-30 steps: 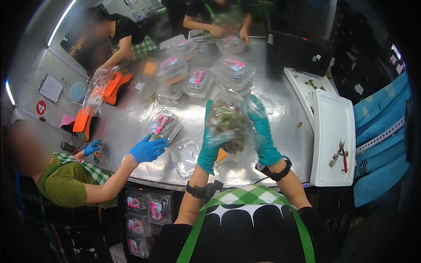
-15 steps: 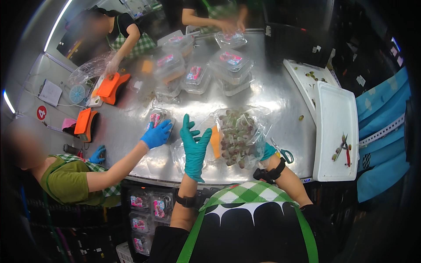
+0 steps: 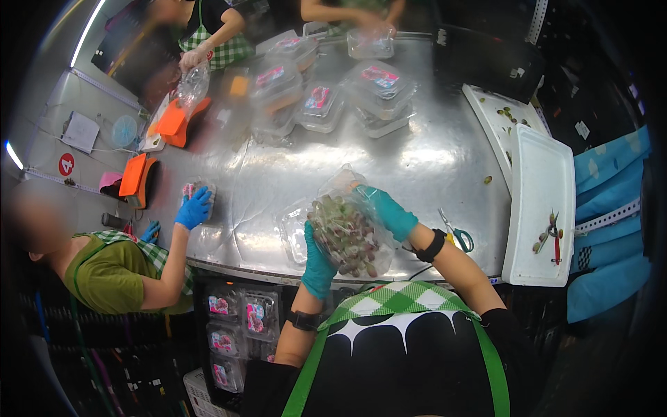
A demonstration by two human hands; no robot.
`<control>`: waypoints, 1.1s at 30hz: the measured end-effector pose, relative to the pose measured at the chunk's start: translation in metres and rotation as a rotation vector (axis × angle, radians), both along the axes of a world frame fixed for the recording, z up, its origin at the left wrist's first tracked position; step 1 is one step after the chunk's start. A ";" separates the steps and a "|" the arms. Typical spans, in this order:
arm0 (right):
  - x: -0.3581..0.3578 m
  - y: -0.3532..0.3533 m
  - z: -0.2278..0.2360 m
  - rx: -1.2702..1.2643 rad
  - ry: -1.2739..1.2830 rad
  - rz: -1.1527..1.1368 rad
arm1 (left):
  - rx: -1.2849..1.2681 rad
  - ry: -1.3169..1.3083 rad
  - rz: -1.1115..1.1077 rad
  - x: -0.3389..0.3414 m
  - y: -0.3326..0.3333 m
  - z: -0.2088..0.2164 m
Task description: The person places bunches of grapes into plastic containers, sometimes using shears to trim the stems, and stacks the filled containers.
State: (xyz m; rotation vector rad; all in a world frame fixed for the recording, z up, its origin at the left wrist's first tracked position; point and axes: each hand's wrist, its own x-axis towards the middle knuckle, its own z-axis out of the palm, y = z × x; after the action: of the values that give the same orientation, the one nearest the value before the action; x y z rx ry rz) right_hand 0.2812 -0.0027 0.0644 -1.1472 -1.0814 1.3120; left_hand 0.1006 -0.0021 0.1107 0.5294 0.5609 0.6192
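A bunch of green and reddish-purple grapes (image 3: 349,236) in a clear plastic bag is held just over the metal table in front of me. Its left side rests in my left hand (image 3: 319,263), green-gloved, with the fingers wrapped along and partly behind it. My right hand (image 3: 390,213), in a matching glove, is closed at the bag's gathered upper edge; the fingertips are partly hidden by the film. Beside the grapes, to the left, lies an open clear plastic tray (image 3: 293,235), partly covered by the bag. Teal-handled scissors (image 3: 461,240) lie to the right of my right wrist.
Lidded clear boxes (image 3: 379,87) are stacked at the back. White trays (image 3: 508,267) with loose grapes and red-handled snips (image 3: 556,243) stand at the right. At the left, a co-worker's blue-gloved hand (image 3: 194,207) holds a box near orange scales (image 3: 136,177).
The grapes have shifted left and tilted up. My left hand has come down onto their side; my right moved from beneath to the bag's top. The co-worker's box slid left.
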 end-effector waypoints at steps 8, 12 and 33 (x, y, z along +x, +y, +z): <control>0.000 0.025 0.026 -0.119 0.718 0.056 | 0.080 -0.063 0.231 -0.004 0.044 -0.013; -0.015 0.031 -0.010 0.070 0.384 -0.110 | 0.030 0.005 0.139 0.014 0.064 -0.031; 0.001 0.022 -0.080 -0.200 -0.453 -0.495 | 0.569 0.764 0.188 0.072 0.076 -0.137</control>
State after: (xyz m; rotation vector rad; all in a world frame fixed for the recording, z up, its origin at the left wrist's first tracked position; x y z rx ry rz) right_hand 0.2824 0.0192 -0.0152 -1.7876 -0.9033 0.7984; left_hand 0.1724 0.0740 -0.0267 1.2844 1.1736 0.7533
